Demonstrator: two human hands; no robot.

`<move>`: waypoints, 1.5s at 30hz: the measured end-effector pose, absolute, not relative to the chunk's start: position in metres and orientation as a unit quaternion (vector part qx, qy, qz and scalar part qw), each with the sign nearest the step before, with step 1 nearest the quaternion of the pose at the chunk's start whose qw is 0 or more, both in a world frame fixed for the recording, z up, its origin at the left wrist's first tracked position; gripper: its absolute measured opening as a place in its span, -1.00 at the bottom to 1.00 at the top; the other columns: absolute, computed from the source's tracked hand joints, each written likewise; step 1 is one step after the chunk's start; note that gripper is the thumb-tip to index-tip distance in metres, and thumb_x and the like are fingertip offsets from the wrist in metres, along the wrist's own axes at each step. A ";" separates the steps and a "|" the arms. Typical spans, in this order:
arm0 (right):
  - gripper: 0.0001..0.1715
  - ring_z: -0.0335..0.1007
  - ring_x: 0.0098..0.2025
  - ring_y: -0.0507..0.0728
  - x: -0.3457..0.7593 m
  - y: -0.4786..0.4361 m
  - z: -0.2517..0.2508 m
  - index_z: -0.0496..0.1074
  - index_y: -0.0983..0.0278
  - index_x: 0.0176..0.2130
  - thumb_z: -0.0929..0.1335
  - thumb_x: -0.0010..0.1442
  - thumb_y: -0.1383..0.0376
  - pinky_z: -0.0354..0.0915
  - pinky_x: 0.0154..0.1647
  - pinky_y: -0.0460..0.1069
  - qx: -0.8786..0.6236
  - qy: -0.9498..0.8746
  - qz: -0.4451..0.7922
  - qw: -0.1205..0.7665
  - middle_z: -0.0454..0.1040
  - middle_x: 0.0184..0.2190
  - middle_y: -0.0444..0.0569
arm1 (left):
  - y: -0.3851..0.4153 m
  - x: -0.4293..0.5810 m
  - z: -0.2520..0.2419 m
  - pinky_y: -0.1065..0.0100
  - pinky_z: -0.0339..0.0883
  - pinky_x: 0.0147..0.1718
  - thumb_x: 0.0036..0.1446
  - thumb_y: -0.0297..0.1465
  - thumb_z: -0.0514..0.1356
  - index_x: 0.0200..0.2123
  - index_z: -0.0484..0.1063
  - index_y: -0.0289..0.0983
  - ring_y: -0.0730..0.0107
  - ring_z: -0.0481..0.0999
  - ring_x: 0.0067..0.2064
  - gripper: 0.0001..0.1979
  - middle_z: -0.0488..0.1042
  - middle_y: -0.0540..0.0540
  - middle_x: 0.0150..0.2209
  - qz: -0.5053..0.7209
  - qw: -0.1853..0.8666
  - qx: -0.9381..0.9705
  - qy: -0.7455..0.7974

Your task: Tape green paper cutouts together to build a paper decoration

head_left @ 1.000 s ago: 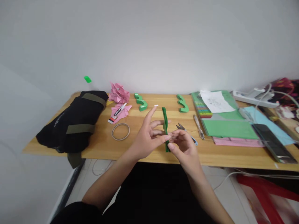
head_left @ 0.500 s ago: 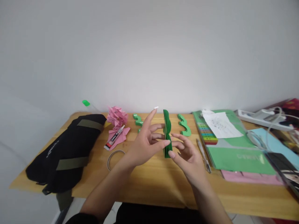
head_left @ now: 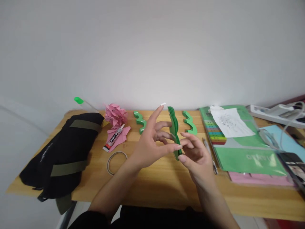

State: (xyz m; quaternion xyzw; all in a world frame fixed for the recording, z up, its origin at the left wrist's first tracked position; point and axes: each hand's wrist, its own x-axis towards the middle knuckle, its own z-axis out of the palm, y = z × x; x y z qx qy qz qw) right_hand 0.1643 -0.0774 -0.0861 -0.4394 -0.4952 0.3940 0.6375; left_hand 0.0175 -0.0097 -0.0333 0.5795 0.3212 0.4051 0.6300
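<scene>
A stack of green paper pieces with wavy edges (head_left: pixel 175 124) is held upright on edge above the table. My left hand (head_left: pixel 152 140) grips it from the left, thumb on the near edge and fingers behind. A small white strip (head_left: pixel 163 104) shows at the tip of its raised index finger. At the lower right of the stack, my right hand (head_left: pixel 199 157) pinches the edge with the thumb and curled fingers. Two green wavy pieces lie beyond: a left one (head_left: pixel 140 121) with white strips, partly hidden by my left hand, and a right one (head_left: pixel 189 122).
On the left are a black bag (head_left: pixel 64 152), a pink paper flower (head_left: pixel 116 114), a B-7000 glue tube (head_left: pixel 113 138) on pink paper and a tape roll (head_left: pixel 108 165). To the right lie a pen (head_left: pixel 209 156), a green folder (head_left: pixel 238 159), a crumpled white paper (head_left: pixel 232 122) and a power strip (head_left: pixel 267 114).
The green stack has tilted, its lower end moving right, and its left face shows more. Both hands shifted slightly right with it. The camera view has moved a little.
</scene>
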 end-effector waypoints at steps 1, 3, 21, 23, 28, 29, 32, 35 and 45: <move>-0.47 0.50 -0.24 0.16 0.164 -0.078 -0.086 0.36 0.07 0.06 0.46 0.12 0.08 0.45 -0.08 0.19 -0.435 -0.493 0.396 0.642 0.51 -0.34 -0.08 | -0.010 0.017 -0.033 0.41 0.45 -0.32 -0.10 -0.47 0.42 0.37 -0.14 0.05 0.48 0.56 -0.33 0.09 0.46 -0.12 -0.01 0.405 0.632 0.580 0.316; -0.47 0.48 -0.29 0.14 0.165 -0.078 -0.087 0.37 0.05 0.05 0.47 0.11 0.06 0.45 -0.16 0.15 -0.423 -0.482 0.403 0.653 0.49 -0.36 -0.09 | -0.010 0.016 -0.031 0.42 0.45 -0.32 -0.07 -0.49 0.39 0.37 -0.13 0.05 0.53 0.56 -0.36 0.06 0.46 -0.10 -0.02 0.405 0.642 0.575 0.305; -0.54 0.40 -0.30 0.08 0.167 -0.089 -0.084 0.52 0.07 -0.08 0.53 -0.01 0.11 0.36 -0.26 -0.02 -0.376 -0.287 0.547 0.691 0.49 -0.36 -0.12 | -0.014 0.008 -0.045 0.48 0.40 -0.33 -0.06 -0.47 0.41 0.34 -0.04 0.07 0.52 0.56 -0.29 -0.01 0.45 -0.10 0.03 0.405 0.695 0.540 0.247; -0.54 0.41 -0.29 0.10 0.166 -0.091 -0.082 0.55 0.08 -0.10 0.54 -0.04 0.12 0.37 -0.25 -0.02 -0.358 -0.268 0.573 0.687 0.51 -0.35 -0.10 | -0.015 0.006 -0.047 0.50 0.40 -0.34 -0.04 -0.48 0.41 0.32 0.01 0.09 0.54 0.55 -0.29 -0.05 0.45 -0.07 0.02 0.405 0.708 0.529 0.233; -0.58 0.42 -0.32 0.09 0.166 -0.092 -0.080 0.58 0.07 -0.12 0.53 -0.04 0.14 0.39 -0.26 -0.02 -0.324 -0.256 0.606 0.680 0.53 -0.34 -0.09 | -0.016 0.005 -0.050 0.57 0.36 -0.36 -0.01 -0.53 0.40 0.27 0.13 0.09 0.63 0.51 -0.32 -0.15 0.45 -0.03 -0.01 0.411 0.723 0.516 0.206; -0.59 0.41 -0.33 0.09 0.166 -0.092 -0.080 0.58 0.07 -0.12 0.52 -0.04 0.13 0.40 -0.26 -0.02 -0.321 -0.255 0.611 0.677 0.53 -0.34 -0.09 | -0.016 0.005 -0.051 0.57 0.36 -0.37 -0.01 -0.54 0.40 0.26 0.15 0.09 0.63 0.50 -0.32 -0.16 0.45 -0.02 -0.02 0.414 0.724 0.515 0.197; -0.59 0.42 -0.33 0.10 0.166 -0.092 -0.080 0.59 0.09 -0.13 0.52 -0.04 0.14 0.41 -0.27 -0.01 -0.311 -0.253 0.620 0.675 0.53 -0.35 -0.08 | -0.015 0.005 -0.053 0.56 0.37 -0.38 -0.02 -0.53 0.41 0.24 0.18 0.09 0.61 0.49 -0.32 -0.18 0.45 -0.02 -0.03 0.417 0.727 0.515 0.182; -0.61 0.43 -0.31 0.07 0.166 -0.093 -0.081 0.58 0.09 -0.12 0.52 -0.01 0.15 0.41 -0.23 -0.03 -0.301 -0.251 0.624 0.676 0.52 -0.33 -0.10 | -0.015 0.005 -0.055 0.55 0.37 -0.36 -0.01 -0.51 0.41 0.24 0.19 0.09 0.59 0.49 -0.30 -0.19 0.44 -0.03 -0.02 0.416 0.725 0.518 0.184; -0.62 0.44 -0.25 0.10 0.168 -0.097 -0.089 0.51 0.05 -0.07 0.49 0.08 0.14 0.39 -0.19 0.00 -0.339 -0.297 0.567 0.689 0.52 -0.30 -0.11 | -0.019 0.003 -0.058 0.53 0.34 -0.30 0.06 -0.48 0.37 0.26 0.15 0.17 0.58 0.44 -0.25 -0.21 0.41 -0.03 0.01 0.438 0.669 0.573 0.180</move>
